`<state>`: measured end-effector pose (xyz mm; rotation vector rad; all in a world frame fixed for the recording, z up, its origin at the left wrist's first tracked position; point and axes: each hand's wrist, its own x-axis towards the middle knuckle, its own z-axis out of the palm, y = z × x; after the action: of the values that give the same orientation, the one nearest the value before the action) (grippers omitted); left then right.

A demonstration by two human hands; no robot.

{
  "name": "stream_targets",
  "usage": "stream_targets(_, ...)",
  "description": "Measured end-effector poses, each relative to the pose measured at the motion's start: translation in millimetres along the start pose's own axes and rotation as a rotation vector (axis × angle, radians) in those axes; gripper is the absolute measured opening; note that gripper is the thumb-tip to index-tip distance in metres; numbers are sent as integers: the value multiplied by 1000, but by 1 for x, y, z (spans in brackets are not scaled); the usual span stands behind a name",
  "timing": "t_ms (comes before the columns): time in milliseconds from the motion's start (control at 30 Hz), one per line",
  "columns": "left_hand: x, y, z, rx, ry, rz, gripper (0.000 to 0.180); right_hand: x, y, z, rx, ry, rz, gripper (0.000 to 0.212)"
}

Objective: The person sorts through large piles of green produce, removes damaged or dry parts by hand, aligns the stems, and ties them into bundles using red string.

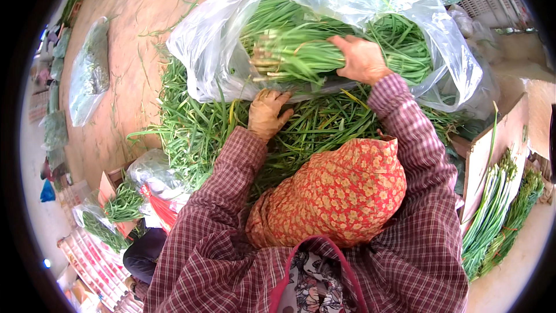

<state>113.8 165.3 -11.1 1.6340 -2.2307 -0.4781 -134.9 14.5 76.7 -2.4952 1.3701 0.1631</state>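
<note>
Head view: we grip a green bundle (pixel 310 58) in the clear bag (pixel 202 40)'s mouth.
Left of the clear bag, a smaller bag (pixel 90 75) lies on the worktop (pixel 130 32); in front of the clear bag spread loose greens (pixel 194 133); at its near edge our left hand (pixel 267 115) rests, fingers slightly spread; in its mouth our right hand (pixel 362 61) pinches the bundle's right end; to its near right are long stalks (pixel 491 203).
</note>
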Motion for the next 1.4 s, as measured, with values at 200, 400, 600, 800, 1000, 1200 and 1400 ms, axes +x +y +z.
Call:
stream_targets(200, 8, 23, -23, -546, 113, -144, 104, -57, 42, -47, 460, 394, 7, 67)
stream_targets(400, 66, 58, -60, -1481, 276, -224, 111, -55, -21, 0, 338, 439, 85, 84)
stream_targets(600, 70, 20, -30, -1693, 392, -358, 65, -78, -35, -1, 77, 68, 26, 96)
stream_targets(800, 79, 62, -65, -1796, 449, -177, 71, -71, -18, -108, 199, 423, -212, 63)
stream_targets(1000, 85, 90, -81, -1727, 291, -89, 75, -16, -32, -98, 461, 177, -265, 92)
stream_targets(1200, 86, 85, -75, -1719, 218, -172, 74, -4, -37, -88, 838, 27, -300, 71)
stream_targets(1400, 99, 112, -85, -1628, 372, -182, 55, -16, -25, -81, 862, 276, -193, 52)
